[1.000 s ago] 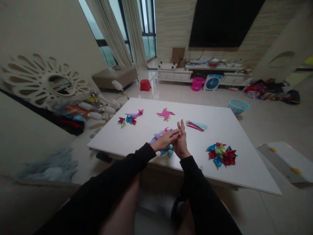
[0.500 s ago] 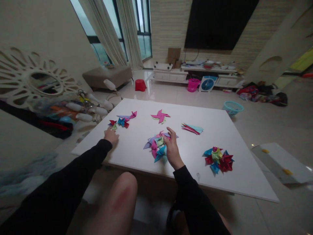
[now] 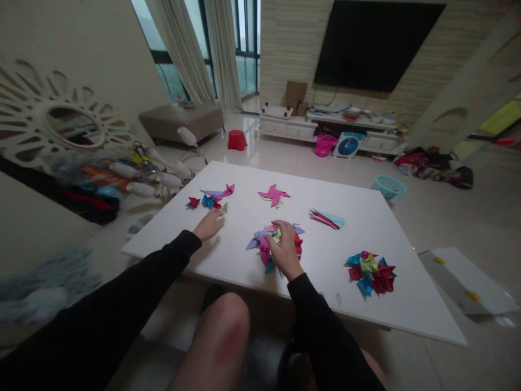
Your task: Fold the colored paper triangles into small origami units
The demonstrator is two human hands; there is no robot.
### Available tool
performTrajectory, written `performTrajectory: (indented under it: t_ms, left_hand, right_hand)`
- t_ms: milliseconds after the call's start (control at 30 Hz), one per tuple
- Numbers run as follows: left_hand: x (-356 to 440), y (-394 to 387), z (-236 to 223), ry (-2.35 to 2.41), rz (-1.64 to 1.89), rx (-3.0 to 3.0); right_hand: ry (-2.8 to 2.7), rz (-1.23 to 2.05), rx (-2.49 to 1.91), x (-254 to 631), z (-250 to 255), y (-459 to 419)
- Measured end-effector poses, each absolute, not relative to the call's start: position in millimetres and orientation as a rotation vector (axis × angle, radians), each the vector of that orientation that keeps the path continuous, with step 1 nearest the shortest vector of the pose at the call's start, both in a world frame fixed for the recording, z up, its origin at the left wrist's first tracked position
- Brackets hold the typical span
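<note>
My left hand (image 3: 209, 224) is closed, pinching a light green origami piece (image 3: 224, 208) at its fingertips just above the table. Behind it lie a dark red origami piece (image 3: 194, 202), a blue origami piece (image 3: 208, 201) and a pink and purple one (image 3: 229, 190). My right hand (image 3: 285, 250) hovers over a pile of folded paper (image 3: 255, 240) in lilac, pink, green, red and blue. Its thumb and fingers are apart and curved, partly hiding the pile; whether they touch it I cannot tell.
On the white table (image 3: 228, 252) also lie a pink paper pinwheel shape (image 3: 274, 195), a bundle of folded paper strips (image 3: 328, 218) and a second origami cluster (image 3: 372, 272). A blue basket (image 3: 389, 187) stands beyond the right edge. Lamp arms (image 3: 163, 180) crowd the left side.
My left hand has moved right, and the light green origami piece has come with it, away from the dark red one. My right hand has lowered slightly over the pile. The view has shifted slightly.
</note>
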State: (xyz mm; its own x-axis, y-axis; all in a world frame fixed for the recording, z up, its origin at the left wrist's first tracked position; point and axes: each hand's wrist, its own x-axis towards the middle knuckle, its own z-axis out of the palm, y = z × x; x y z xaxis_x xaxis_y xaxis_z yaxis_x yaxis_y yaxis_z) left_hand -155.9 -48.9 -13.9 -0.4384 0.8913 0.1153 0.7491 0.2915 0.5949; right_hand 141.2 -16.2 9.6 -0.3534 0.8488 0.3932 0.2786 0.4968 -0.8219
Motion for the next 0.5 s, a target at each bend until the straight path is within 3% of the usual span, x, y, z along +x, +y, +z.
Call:
performTrajectory:
  t_ms: [133, 267, 400, 500]
  left_hand:
    - [-72.4, -50.7, 20.2, 1.832, 1.036, 1.753]
    - [21.0, -52.0, 49.4, 1.508, 1.379, 1.547]
    - [75.9, -43.0, 36.8, 1.469, 1.563, 1.314]
    - [87.8, -34.3, 13.7, 1.547, 1.513, 1.327]
  right_hand:
    - [-1.808, 0.753, -1.068, 154.3, 1.3, 3.5]
    - [-1.633, 0.740, -1.167, 177.0, -0.2, 18.6]
    - [-1.526, 0.624, -1.219, 205.8, 6.9, 23.4]
    - [-1.550, 0.500, -1.256, 225.5, 16.5, 22.0]
